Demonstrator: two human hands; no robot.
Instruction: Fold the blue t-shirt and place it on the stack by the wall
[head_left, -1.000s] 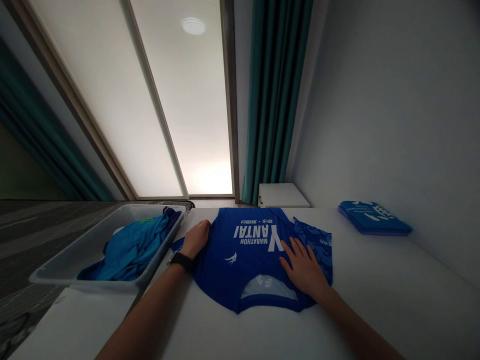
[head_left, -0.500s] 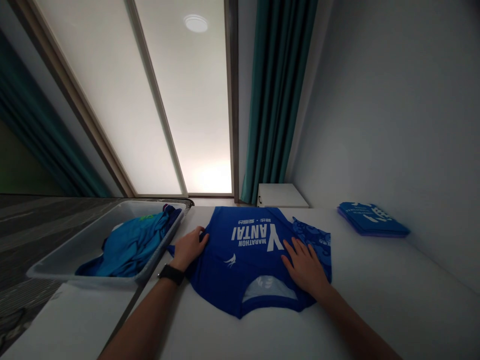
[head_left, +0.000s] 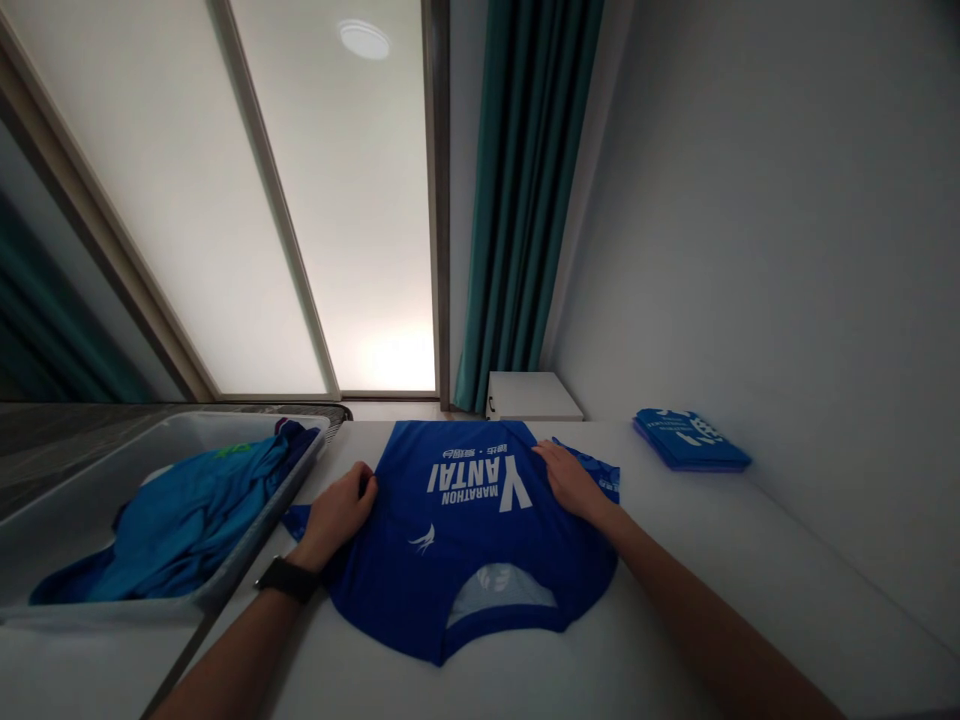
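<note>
A blue shirt [head_left: 480,530] with white YANTAI MARATHON lettering lies on the white table [head_left: 375,680], its neckline toward me. At its left edge, my left hand [head_left: 345,510] has its fingers curled together on the fabric. A black watch is on that wrist. My right hand [head_left: 574,480] rests over the shirt's right side, beside the patterned sleeve, fingers close together and mostly flat. Part of the right sleeve is hidden beneath that hand.
A translucent bin [head_left: 322,440] with blue clothes [head_left: 202,510] stands at the left. Folded blue garments [head_left: 690,440] lie at the right by the wall. Beyond the table are a small white cabinet [head_left: 532,395] and a teal curtain [head_left: 525,200].
My left fingers have curled in at the shirt's left edge. My right hand has moved up along the right side, its fingers closer together. The view has shifted to the right.
</note>
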